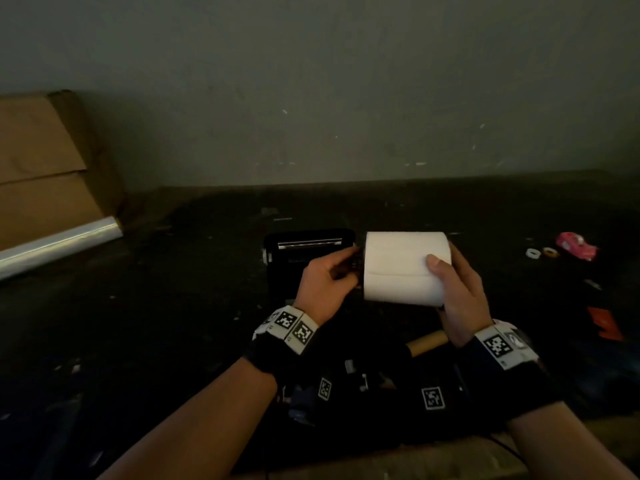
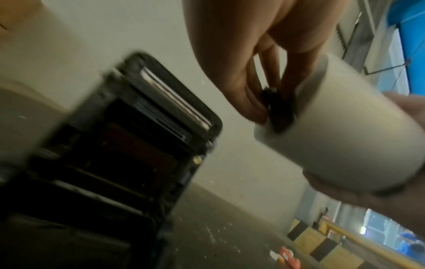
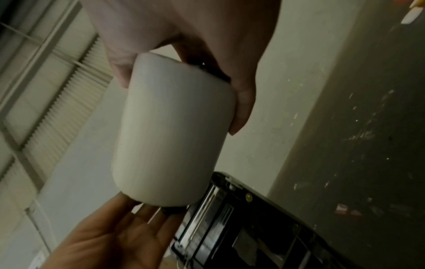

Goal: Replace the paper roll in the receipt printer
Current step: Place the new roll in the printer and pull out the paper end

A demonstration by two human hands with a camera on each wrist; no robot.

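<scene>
I hold a white paper roll point(image 1: 398, 268) sideways in the air, just right of the black receipt printer point(image 1: 308, 251), whose lid stands open. My right hand point(image 1: 445, 263) grips the roll's right end, thumb on the front. At the roll's left end, my left hand point(image 1: 349, 268) pinches a small black spindle piece point(image 2: 278, 112) set into the core. The left wrist view shows the printer's open paper bay point(image 2: 128, 145) below the roll point(image 2: 345, 136). In the right wrist view the roll point(image 3: 174, 131) hangs above the printer's lid edge point(image 3: 230, 227).
A bare cardboard core point(image 1: 427, 342) lies on the dark table near my right wrist. At the right lie a pink toy car point(image 1: 576, 245), two small rings point(image 1: 533, 252) and a red item point(image 1: 604, 322). A cardboard box point(image 1: 45, 161) and a silvery tube point(image 1: 59, 244) stand at the left.
</scene>
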